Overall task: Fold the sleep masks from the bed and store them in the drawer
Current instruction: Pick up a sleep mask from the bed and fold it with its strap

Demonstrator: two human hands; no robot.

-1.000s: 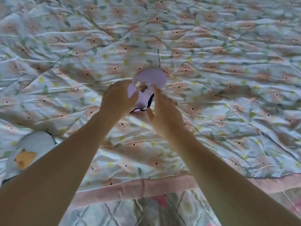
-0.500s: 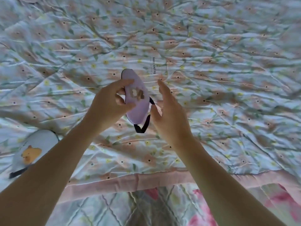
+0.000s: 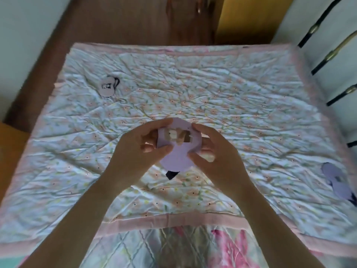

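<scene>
Between both hands' grip, left hand (image 3: 139,147) and right hand (image 3: 216,151) pinch apparently folded lilac mask (image 3: 176,151).

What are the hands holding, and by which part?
A lilac sleep mask, pinched at its side edges: left hand on the left edge, right hand on the right.

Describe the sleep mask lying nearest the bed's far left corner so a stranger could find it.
On the floral quilt, look toward the far left corner. A small pale sleep mask lies there alone, showing a dark print and a black strap, unlike the lilac mask held mid-bed.
</scene>
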